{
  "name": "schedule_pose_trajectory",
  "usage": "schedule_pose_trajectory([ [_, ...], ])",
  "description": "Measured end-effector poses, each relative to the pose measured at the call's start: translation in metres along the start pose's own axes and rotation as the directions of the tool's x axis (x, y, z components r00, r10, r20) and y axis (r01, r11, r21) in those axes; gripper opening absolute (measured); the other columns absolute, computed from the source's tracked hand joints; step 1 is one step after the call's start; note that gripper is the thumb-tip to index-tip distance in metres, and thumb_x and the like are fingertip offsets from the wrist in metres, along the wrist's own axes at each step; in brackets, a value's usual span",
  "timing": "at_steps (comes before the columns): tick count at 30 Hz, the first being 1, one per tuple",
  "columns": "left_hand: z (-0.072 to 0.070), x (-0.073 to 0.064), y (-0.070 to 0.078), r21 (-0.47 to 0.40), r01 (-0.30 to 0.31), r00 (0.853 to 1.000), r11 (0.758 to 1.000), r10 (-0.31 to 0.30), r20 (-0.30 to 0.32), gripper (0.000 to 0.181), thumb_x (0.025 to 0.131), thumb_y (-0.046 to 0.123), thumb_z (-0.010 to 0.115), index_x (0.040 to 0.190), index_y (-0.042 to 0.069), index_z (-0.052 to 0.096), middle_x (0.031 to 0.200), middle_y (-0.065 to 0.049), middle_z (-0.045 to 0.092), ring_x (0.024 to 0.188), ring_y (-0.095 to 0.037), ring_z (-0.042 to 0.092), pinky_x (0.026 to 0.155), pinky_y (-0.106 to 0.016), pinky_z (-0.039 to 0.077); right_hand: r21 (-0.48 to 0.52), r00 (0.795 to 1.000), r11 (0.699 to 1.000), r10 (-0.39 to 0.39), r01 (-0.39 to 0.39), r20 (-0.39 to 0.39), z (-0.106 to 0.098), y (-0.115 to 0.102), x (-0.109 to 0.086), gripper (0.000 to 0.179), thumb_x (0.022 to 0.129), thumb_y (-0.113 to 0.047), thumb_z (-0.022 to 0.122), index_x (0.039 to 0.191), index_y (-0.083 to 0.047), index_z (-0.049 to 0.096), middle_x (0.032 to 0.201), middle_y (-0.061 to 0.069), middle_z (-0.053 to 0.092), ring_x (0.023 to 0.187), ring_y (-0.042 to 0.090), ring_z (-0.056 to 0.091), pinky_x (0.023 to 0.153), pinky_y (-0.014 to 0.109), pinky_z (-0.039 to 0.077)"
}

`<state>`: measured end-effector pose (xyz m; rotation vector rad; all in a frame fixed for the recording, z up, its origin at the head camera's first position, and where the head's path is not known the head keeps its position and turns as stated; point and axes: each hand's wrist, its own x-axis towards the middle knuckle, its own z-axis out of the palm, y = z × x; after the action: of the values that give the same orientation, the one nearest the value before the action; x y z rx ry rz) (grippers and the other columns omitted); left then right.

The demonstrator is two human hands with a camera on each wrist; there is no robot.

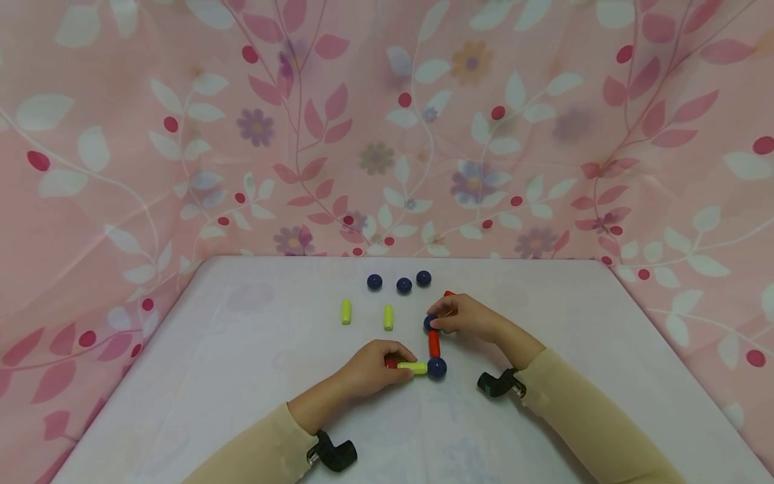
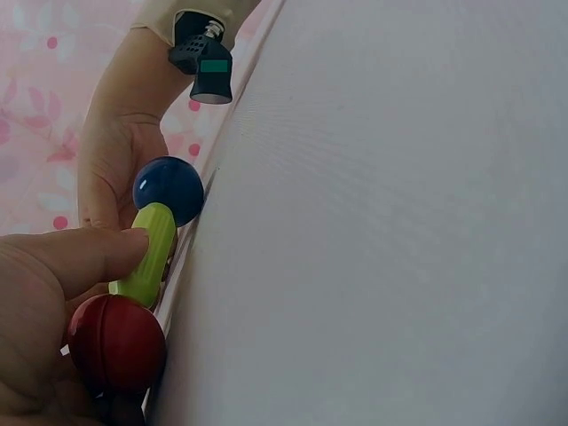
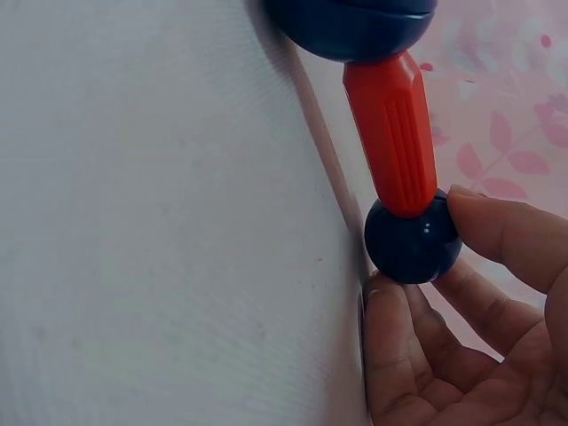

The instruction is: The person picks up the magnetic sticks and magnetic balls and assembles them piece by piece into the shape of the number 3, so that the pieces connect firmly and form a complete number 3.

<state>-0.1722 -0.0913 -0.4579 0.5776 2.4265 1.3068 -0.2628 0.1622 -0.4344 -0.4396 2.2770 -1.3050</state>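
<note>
A joined chain of toy pieces lies on the table. My left hand (image 1: 371, 368) pinches a yellow-green rod (image 2: 151, 262), thumb along its side. At the rod's near end is a red ball (image 2: 117, 342), partly covered by the left hand in the head view. The rod's other end meets a blue ball (image 1: 437, 368). From that ball a red rod (image 1: 434, 344) runs away to a second blue ball (image 3: 413, 238), pinched between the thumb and fingers of my right hand (image 1: 468, 317). Another red piece (image 1: 449, 294) shows behind the right hand, mostly hidden.
Three loose blue balls (image 1: 404, 286) sit toward the back of the white table (image 1: 272, 376). Two yellow-green rods, a left one (image 1: 346, 312) and a right one (image 1: 388, 317), lie nearer. A patterned pink cloth (image 1: 375, 134) hangs behind the table.
</note>
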Motion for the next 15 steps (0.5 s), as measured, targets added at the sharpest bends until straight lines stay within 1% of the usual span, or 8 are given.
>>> schedule_pose_trajectory([
  [8,0.0001,0.0003,-0.0005,0.006,0.0,1.0,1.0,0.0,-0.002,0.013,0.09,0.024,0.076,0.103,0.026,0.075,0.102,0.011,0.065,0.096,-0.012,0.056,0.087,-0.032,0.046,-0.025,1.0,1.0,-0.005,0.005,-0.002,0.0004,-0.003,-0.0022,0.034,0.094,-0.018,0.072,0.121,0.0,0.066,0.107,0.009,0.065,0.089,0.021,0.063,0.08,0.032,0.054],
  [15,-0.0001,0.0007,-0.001,-0.003,0.002,1.0,1.0,-0.002,0.002,0.014,0.09,0.024,0.076,0.104,0.026,0.075,0.102,0.011,0.066,0.096,-0.011,0.056,0.088,-0.032,0.046,-0.019,1.0,1.0,0.013,-0.013,-0.019,0.0016,-0.0033,-0.002,0.032,0.093,-0.018,0.073,0.12,-0.002,0.067,0.106,0.008,0.065,0.088,0.021,0.063,0.079,0.032,0.054],
])
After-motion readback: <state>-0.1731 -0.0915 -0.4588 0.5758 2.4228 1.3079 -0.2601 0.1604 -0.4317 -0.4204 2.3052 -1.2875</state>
